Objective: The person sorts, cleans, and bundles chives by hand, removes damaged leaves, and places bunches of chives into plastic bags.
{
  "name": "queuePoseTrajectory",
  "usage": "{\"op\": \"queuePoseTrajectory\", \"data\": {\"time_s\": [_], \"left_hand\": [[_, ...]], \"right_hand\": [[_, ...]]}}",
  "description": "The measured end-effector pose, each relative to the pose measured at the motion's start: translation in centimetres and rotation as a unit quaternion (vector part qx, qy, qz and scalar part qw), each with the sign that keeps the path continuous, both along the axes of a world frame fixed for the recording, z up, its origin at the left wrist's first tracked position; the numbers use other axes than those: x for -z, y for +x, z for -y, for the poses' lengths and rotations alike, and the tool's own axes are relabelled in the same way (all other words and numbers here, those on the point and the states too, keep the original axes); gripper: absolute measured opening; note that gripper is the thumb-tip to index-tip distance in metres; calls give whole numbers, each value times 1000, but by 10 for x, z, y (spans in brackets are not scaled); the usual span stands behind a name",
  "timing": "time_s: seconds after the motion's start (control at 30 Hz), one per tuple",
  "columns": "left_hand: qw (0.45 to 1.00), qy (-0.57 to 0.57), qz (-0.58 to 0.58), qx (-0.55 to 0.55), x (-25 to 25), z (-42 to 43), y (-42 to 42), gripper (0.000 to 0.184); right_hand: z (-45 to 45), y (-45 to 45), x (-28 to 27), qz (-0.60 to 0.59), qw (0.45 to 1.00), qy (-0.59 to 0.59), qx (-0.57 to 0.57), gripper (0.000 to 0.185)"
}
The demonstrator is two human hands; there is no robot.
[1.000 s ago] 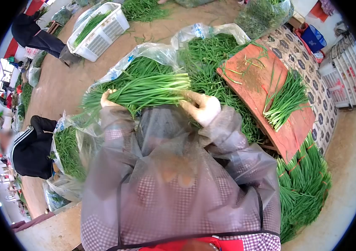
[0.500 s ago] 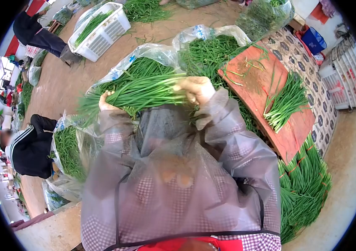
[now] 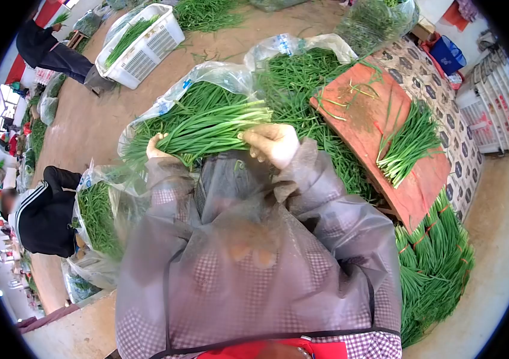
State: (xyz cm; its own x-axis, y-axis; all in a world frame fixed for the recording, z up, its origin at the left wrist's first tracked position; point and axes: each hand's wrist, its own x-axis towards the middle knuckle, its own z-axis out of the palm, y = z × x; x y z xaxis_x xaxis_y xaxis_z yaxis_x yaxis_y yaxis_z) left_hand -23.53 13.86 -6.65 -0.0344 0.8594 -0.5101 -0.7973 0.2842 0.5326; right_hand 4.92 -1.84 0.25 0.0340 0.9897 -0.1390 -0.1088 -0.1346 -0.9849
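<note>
A loose bunch of green chives (image 3: pixel 212 128) lies across in front of me, pale stem ends to the right. My left hand (image 3: pixel 157 147) is wrapped round its leafy end, its fingers mostly hidden by the leaves. At the stem end, my right hand (image 3: pixel 273 143) pinches thumb and finger together on stems at the bunch's lower edge. Directly beyond, an open clear plastic bag (image 3: pixel 221 73) holds more chives. To the right, a smaller bunch of chives (image 3: pixel 410 143) rests on a tilted reddish board (image 3: pixel 356 110).
Banded chive bundles (image 3: pixel 433 269) are piled at the lower right. A second open bag of chives (image 3: pixel 302 72) stands ahead. A white crate (image 3: pixel 147 57) sits far left. One person (image 3: pixel 48 209) bends at the left; another person (image 3: pixel 51 51) is farther back. White crates (image 3: pixel 493 107) are stacked right.
My right hand has shifted left and downward along the bunch, so the pale stem ends now show above it. My left hand has moved slightly to the right, still holding the leafy end.
</note>
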Motion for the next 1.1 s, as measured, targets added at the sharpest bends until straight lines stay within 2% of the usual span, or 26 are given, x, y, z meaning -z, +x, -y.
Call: {"op": "queuePoseTrajectory", "data": {"time_s": [0.03, 0.1, 0.17, 0.23, 0.27, 0.3, 0.33, 0.37, 0.4, 0.43, 0.47, 0.5, 0.53, 0.57, 0.63, 0.7, 0.77, 0.8, 0.83, 0.87, 0.93, 0.97, 1.0, 1.03, 1.1], "left_hand": [[1000, -1, -2, 0, 0, 1, 1, 8], [999, 3, -38, -25, 5, 4, 8, 8], [998, -29, -51, -30, 17, 1, 6, 8], [999, -42, -22, 9, 30, -1, -1, 10], [998, -47, -26, 33, 34, -1, -2, 16], [998, -48, -28, 37, 31, 4, 1, 16], [997, -37, -57, 24, 25, 10, 7, 19], [996, -25, -85, 9, 22, 14, 12, 22], [997, -27, -71, 8, 26, 12, 13, 24], [997, -28, -72, 11, 32, 9, 12, 24], [998, -21, -66, 13, 41, 5, 9, 23], [998, -13, -61, 14, 49, 1, 6, 22], [999, -22, -45, 2, 56, -3, 3, 16], [999, -20, -46, 2, 62, -7, -2, 16], [1000, 2, 27, 14, 65, -10, -9, 9], [999, -1, -36, -8, 60, -15, -15, 4], [986, 103, 117, 59, 62, -27, -38, 2], [974, 149, 164, 53, 58, -28, -40, 2], [991, 125, 38, -11, 40, -24, -28, 5], [990, 137, 8, -4, 29, -24, -26, 7], [989, 146, -25, 0, 27, -24, -34, 9], [977, 187, 104, 24, 29, -30, -42, 11], [946, 224, 231, 46, 31, -33, -46, 13], [946, 224, 232, 45, 27, -31, -43, 13], [930, 278, 241, 21, 19, -26, -36, 14]], "right_hand": [[3, 5, -5, -95, 995, -1, -8, 19], [16, 13, -15, -118, 992, 23, 46, 21], [27, 30, -2, -152, 965, 178, 114, 24], [39, 57, 4, -317, 926, 148, 146, 28], [41, 68, 13, -278, 939, 142, 145, 29], [48, 93, 20, -200, 978, 56, 12, 31], [42, 93, 27, -33, 998, 22, -57, 39], [35, 90, 38, 137, 983, -15, -125, 49], [30, 80, 57, 259, 952, -89, -139, 76], [25, 61, 53, 251, 961, -38, -114, 95], [15, 43, 69, 174, 980, -16, -99, 103], [2, 26, 107, 111, 992, 21, -62, 95], [3, 9, 62, 9, 998, 23, -56, 68], [-16, -14, 106, -165, 972, 167, -12, 37], [-15, -17, 85, -249, 969, 3, -3, 19], [-7, -20, 89, -268, 963, 18, -9, 16], [6, -19, 84, -285, 958, 29, -17, 14], [14, -11, 68, -284, 958, -27, -22, 13], [22, -3, 51, -283, 955, -83, -28, 13], [30, 7, 35, -296, 951, -81, -40, 16], [43, 33, 29, -396, 916, 30, -54, 21], [49, 46, 26, -448, 888, 82, -68, 24], [55, 62, 23, -440, 891, 95, -62, 23], [59, 79, 23, -441, 893, 68, -48, 22], [60, 93, 26, -194, 981, -19, 13, 21]]}}
